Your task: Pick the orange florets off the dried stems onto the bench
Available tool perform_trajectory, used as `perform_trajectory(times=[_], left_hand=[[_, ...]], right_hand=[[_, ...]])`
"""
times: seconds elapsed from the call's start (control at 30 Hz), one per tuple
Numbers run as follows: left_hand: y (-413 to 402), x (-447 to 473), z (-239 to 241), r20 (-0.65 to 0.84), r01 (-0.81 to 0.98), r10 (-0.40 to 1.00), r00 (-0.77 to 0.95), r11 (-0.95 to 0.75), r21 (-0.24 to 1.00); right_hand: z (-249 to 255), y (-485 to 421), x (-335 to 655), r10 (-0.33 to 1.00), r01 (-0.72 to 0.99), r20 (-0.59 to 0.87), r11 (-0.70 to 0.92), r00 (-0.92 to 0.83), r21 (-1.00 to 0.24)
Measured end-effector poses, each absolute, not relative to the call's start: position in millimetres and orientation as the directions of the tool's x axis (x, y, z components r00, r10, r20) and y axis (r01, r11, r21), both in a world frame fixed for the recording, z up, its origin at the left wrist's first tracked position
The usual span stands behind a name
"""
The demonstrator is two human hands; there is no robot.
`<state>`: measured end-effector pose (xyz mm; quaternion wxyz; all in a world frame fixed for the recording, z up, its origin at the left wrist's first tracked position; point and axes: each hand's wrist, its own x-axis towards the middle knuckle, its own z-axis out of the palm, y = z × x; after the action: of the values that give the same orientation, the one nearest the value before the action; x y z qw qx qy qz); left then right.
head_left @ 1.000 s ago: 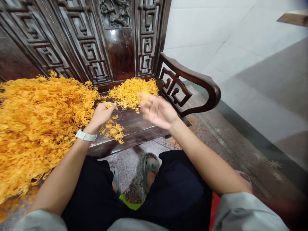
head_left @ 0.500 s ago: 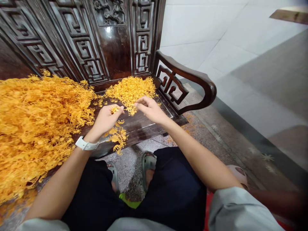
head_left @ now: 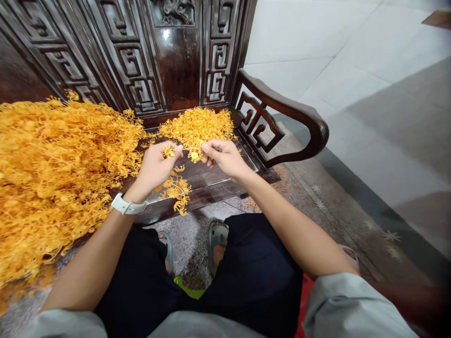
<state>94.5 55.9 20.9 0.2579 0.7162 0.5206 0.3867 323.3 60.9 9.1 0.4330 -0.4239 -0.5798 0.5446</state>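
While I'm sitting with my knees up against the dark wooden counter (head_left: 204, 188), both arms are stretched out over it. My left hand (head_left: 157, 164) is curled in, thumb pressed up near the forefinger, and it's got hold of a spidery orange flower (head_left: 168, 151) that pokes out between the two. Just below that hand there's an orange sprig (head_left: 178, 188) dangling over the front edge; can't tell if it's joined to the flower. My right hand (head_left: 227, 159) is bent too, thumb and forefinger tips about together and the other fingers tucked loosely under. It's in front of the small pile (head_left: 199, 124), and honestly I can't tell whether a bit is caught in that pinch. The hands are near each other but not touching.

That pile is at the back corner, close to the curved armrest (head_left: 319, 131). The big heap (head_left: 63, 183) of the same orange stuff takes up the left side, and a few loose bits are scattered between the two. Behind it all is the carved backrest (head_left: 179, 65). Pale watch strap (head_left: 127, 205) on my left wrist, clogs (head_left: 219, 232) on the speckled floor (head_left: 186, 234).
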Motion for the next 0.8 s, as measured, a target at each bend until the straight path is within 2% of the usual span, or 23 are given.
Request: perform_trajectory(times=[0.17,0.3,0.43,0.57,0.6,0.63,0.7,0.73,0.8], left_hand=[[51,95,26,0.267,0.551,0.941,0.207,-0.337,0.764],[39,104,28,0.27,0.568,0.918,0.289,-0.392,0.724],[22,115,34,0.297,0.666,0.913,0.281,-0.408,0.624],[5,109,37,0.33,0.621,0.906,0.265,-0.422,0.661],[4,105,37,0.342,0.618,0.908,0.242,-0.415,0.667],[5,101,36,0.356,0.625,0.91,0.212,-0.407,0.667],[12,91,34,0.38,0.647,0.911,0.159,-0.387,0.657],[17,87,32,0.386,0.656,0.912,0.137,-0.375,0.655],[29,78,30,0.394,0.661,0.915,0.087,-0.349,0.664]], right_hand=[[10,64,322,0.995,-0.073,0.019,0.012,-0.098,-0.997],[1,76,318,0.992,0.019,0.128,0.128,0.005,-0.992],[-10,103,320,0.969,0.135,0.24,0.23,0.059,-0.964],[-9,130,351,0.924,0.157,0.153,0.103,0.351,-0.982],[-7,131,360,0.926,0.153,0.121,0.069,0.358,-0.986],[-4,129,367,0.952,0.165,0.098,0.051,0.29,-0.985],[6,117,374,0.996,0.212,0.061,0.073,-0.062,-0.975],[12,108,374,0.955,0.225,0.044,0.114,-0.294,-0.968],[30,87,367,0.749,0.174,0.046,0.214,-0.661,-0.961]])
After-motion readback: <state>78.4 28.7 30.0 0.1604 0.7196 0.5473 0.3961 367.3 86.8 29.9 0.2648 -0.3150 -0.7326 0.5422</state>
